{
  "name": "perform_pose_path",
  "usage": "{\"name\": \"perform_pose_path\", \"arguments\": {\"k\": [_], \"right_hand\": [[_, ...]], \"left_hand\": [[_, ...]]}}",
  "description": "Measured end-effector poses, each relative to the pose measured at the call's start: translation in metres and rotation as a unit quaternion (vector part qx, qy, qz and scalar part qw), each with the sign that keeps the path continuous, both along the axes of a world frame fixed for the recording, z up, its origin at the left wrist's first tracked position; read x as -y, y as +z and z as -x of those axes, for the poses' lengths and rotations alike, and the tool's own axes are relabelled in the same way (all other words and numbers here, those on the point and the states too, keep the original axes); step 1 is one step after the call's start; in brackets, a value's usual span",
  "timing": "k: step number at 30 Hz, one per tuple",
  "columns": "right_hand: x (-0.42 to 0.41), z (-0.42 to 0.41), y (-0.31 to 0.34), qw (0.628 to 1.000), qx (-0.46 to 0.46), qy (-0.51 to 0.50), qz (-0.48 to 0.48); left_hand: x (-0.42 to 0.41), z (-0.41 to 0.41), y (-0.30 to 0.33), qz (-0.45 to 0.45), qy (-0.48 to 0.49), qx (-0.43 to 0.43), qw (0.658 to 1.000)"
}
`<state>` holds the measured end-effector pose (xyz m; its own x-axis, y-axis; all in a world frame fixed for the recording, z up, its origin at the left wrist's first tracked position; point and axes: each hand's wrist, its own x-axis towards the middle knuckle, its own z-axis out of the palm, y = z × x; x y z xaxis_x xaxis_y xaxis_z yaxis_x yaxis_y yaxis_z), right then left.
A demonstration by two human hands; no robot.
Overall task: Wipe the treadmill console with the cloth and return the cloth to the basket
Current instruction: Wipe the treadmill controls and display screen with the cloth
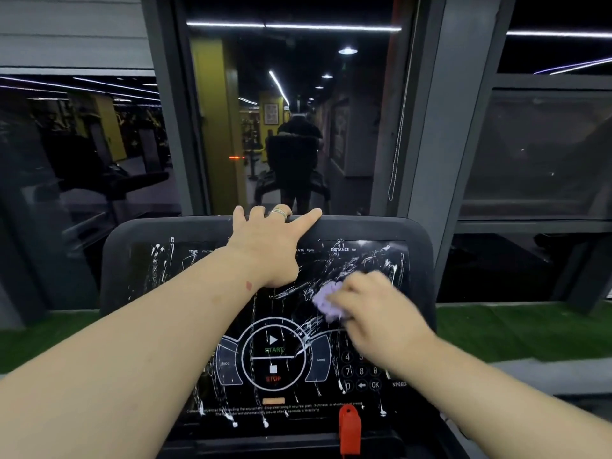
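Observation:
The black treadmill console (159, 293) fills the lower middle of the head view, its panel streaked with white foam and drips. My left hand (265, 246) grips the console's top edge, fingers curled over the rim. My right hand (374, 313) holds a bunched lilac cloth (326, 299) against the panel's right middle part, just below the DISTANCE readout; the hand is motion-blurred. No basket is in view.
A red safety key (349, 429) hangs at the console's bottom edge. Behind the console stands a dark window (291, 127) with grey pillars either side, reflecting the gym. Green turf (516, 329) lies beyond the console to the left and right.

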<state>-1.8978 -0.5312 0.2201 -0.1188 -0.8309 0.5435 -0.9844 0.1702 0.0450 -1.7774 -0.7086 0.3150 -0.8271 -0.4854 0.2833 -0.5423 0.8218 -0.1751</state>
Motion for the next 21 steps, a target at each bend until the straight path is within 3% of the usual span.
{"name": "perform_pose_path", "arguments": {"k": [3, 5, 7, 10, 12, 14, 16, 21], "right_hand": [[-0.005, 0.041, 0.035, 0.982, 0.043, -0.115, 0.143], [-0.008, 0.048, 0.038, 0.965, 0.088, -0.166, 0.181], [-0.005, 0.03, 0.015, 0.982, 0.035, -0.13, 0.136], [-0.013, 0.006, -0.008, 1.0, -0.004, 0.001, -0.013], [-0.014, 0.029, 0.012, 0.999, 0.023, -0.032, 0.022], [-0.015, 0.054, 0.033, 0.983, 0.077, -0.105, 0.127], [-0.015, 0.055, 0.03, 0.975, 0.09, -0.136, 0.153], [-0.029, 0.027, -0.002, 1.0, 0.009, 0.01, -0.008]], "left_hand": [[0.0, 0.0, 0.0, -0.008, -0.002, -0.005, 1.0], [0.0, 0.001, -0.001, -0.01, -0.003, -0.01, 1.0], [-0.001, 0.002, -0.001, -0.013, -0.003, -0.01, 1.0], [-0.004, 0.004, 0.0, -0.023, -0.009, -0.015, 1.0], [-0.008, 0.008, 0.002, -0.025, -0.036, -0.033, 0.998], [-0.013, 0.014, 0.002, -0.014, -0.066, -0.047, 0.997], [-0.02, 0.021, -0.002, -0.005, -0.064, -0.032, 0.997], [-0.03, 0.033, -0.003, -0.005, -0.046, -0.01, 0.999]]}}
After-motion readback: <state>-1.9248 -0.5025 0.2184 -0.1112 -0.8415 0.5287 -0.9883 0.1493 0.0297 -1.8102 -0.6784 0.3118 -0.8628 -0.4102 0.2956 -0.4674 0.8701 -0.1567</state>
